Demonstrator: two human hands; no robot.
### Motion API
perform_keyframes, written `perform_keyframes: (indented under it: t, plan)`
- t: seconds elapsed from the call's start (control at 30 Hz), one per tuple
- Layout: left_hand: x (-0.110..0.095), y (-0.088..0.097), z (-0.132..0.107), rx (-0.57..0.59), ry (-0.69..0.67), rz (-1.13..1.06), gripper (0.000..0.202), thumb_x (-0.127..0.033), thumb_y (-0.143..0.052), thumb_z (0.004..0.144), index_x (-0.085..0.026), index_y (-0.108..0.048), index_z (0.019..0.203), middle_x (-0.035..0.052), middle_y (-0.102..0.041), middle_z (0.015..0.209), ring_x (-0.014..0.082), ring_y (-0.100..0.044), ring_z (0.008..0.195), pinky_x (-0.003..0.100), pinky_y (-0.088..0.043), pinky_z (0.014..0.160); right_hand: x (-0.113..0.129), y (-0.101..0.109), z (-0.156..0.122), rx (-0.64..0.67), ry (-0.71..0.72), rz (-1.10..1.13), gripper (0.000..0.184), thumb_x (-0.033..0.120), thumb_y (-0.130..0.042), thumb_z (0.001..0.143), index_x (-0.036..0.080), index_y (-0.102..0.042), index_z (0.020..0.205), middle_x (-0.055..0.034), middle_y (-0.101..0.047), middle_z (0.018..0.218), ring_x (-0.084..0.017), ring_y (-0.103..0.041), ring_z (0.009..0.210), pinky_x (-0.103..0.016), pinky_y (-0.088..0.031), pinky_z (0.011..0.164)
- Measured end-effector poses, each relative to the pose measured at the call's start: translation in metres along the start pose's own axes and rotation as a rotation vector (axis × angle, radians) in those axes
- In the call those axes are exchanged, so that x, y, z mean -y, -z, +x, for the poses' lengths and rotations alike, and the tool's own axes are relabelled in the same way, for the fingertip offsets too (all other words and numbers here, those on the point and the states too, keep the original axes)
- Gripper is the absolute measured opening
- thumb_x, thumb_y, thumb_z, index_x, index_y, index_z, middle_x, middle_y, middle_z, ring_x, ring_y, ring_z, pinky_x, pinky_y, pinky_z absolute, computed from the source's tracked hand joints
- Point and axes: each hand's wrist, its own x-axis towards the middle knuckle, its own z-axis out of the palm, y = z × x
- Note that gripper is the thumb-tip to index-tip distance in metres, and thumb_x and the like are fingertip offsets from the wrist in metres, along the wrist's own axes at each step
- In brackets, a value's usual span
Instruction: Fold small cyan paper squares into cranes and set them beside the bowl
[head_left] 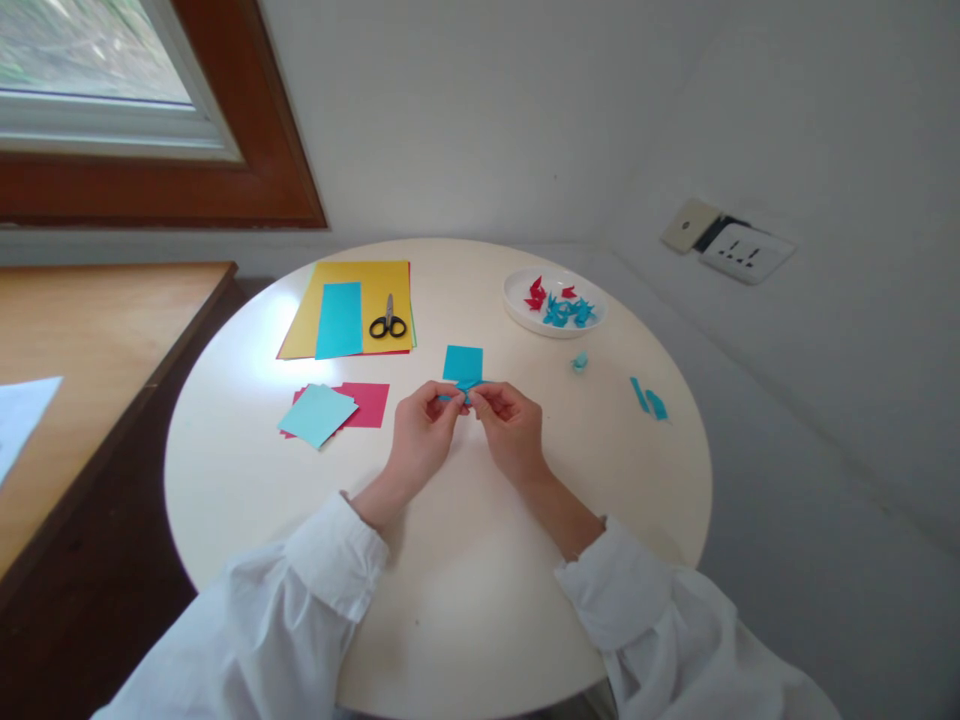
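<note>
Two arms in loose white sleeves reach over the near edge of the round table, slanting inward. Beyond the cuffs the wrists are bare. The left hand and right hand nearly meet, about midway between the table's left and right edges, each with thumb and forefinger pinched, thumbs pointing toward each other, other fingers curled.

The left hand and right hand cover much of the small blue paper between them, its folds too small to tell. A pale-blue square partly hides the red papers beneath. The left edge crops the white sheet and window, its outdoor view blurred; both sleeves leave through the bottom.
</note>
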Motion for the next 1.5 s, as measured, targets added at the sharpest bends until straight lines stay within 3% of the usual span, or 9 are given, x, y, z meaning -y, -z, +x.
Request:
perform_keyframes:
  t: [0.47, 0.77, 0.93, 1.03, 1.2, 1.5]
  plan:
    - [0.0008, -0.0031, -0.0015, -0.059, -0.035, -0.038, 0.01, -0.023, -0.06, 0.071, -0.016, -0.054, 0.067, 0.0028, -0.063, 0.068, 0.0138, -0.06, 0.065, 0.027, -0.048, 0.062, -0.0014, -0.0036, -0.0028, -0.011, 0.044, -0.015, 0.006, 0.023, -0.063, 0.071, 0.018, -0.062, 0.071, -0.0002, -0.065, 0.068, -0.013, -0.062, 0.064, -0.028, -0.051, 0.065]
    - [-0.0016, -0.0027, -0.0008, -0.033, -0.017, -0.151, 0.022, -0.023, -0.065, 0.069, -0.018, -0.044, 0.067, -0.0035, -0.056, 0.06, 0.0117, -0.061, 0.059, 0.023, -0.047, 0.056, 0.0004, -0.0027, -0.0005, -0.063, 0.057, 0.077, 0.031, 0.023, -0.067, 0.067, 0.022, -0.036, 0.07, 0.0095, -0.048, 0.059, -0.008, -0.055, 0.053, -0.021, -0.048, 0.053]
    - [-0.0032, 0.0003, 0.001, 0.063, 0.07, -0.264, 0.03, -0.033, -0.066, 0.07, -0.02, -0.043, 0.085, -0.0032, -0.06, 0.066, 0.0124, -0.062, 0.06, 0.027, -0.049, 0.062, 0.001, 0.002, 0.0026, 0.022, 0.042, 0.099, 0.033, 0.022, -0.066, 0.067, 0.022, -0.033, 0.07, 0.0101, -0.045, 0.057, -0.007, -0.052, 0.052, -0.019, -0.045, 0.052]
    - [-0.0025, 0.0013, 0.0019, 0.091, 0.091, -0.136, 0.022, -0.039, -0.057, 0.076, -0.018, -0.051, 0.08, -0.0014, -0.059, 0.066, 0.0113, -0.056, 0.058, 0.025, -0.045, 0.057, 0.0001, 0.0032, 0.0029, 0.066, 0.015, 0.098, 0.034, 0.024, -0.067, 0.067, 0.023, -0.033, 0.071, 0.0098, -0.048, 0.058, -0.008, -0.054, 0.054, -0.021, -0.047, 0.054]
    - [0.0008, 0.0013, 0.0024, 0.106, 0.028, 0.182, 0.025, -0.031, -0.048, 0.081, -0.017, -0.05, 0.06, -0.0034, -0.049, 0.054, 0.0103, -0.044, 0.052, 0.023, -0.033, 0.05, -0.0007, 0.0023, 0.0025, 0.104, -0.015, 0.109, 0.035, 0.026, -0.067, 0.067, 0.023, -0.032, 0.074, 0.0088, -0.055, 0.059, -0.01, -0.059, 0.056, -0.023, -0.049, 0.058]
    - [-0.0019, 0.0004, 0.0001, 0.088, 0.011, 0.201, 0.02, -0.028, -0.047, 0.081, -0.019, -0.046, 0.063, -0.0052, -0.044, 0.051, 0.0102, -0.04, 0.05, 0.022, -0.031, 0.05, -0.0031, -0.0032, 0.0034, 0.1, -0.141, 0.238, 0.045, 0.035, -0.07, 0.062, 0.024, -0.033, 0.084, 0.0096, -0.06, 0.057, -0.008, -0.054, 0.049, -0.021, -0.043, 0.052]
